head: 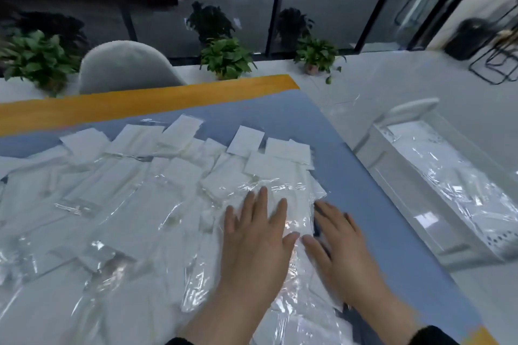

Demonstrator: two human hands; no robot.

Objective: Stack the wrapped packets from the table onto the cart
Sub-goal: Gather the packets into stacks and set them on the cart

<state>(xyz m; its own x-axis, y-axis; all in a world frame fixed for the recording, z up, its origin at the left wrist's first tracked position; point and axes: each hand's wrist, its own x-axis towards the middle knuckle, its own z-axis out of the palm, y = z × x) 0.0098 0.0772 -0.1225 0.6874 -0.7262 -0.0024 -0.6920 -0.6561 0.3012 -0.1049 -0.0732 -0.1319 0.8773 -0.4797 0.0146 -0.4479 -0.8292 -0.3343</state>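
Pick-up step: wrapped packet at bench right edge is pressed under flat left hand and right hand, fingers straight. Next, a grip is needed for the cart.

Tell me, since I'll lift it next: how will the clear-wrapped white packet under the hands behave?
The clear-wrapped white packet looks thin, so probably light and floppy. Its glossy, crinkled film suggests it may slide over neighbouring packets.

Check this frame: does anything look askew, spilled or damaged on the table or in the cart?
Nothing looks damaged or spilled. The wrapped packets lie in a loose overlapping spread at mixed angles across the table, unsorted. Both hands, left hand and right hand, rest flat on them. The cart holds more packets.
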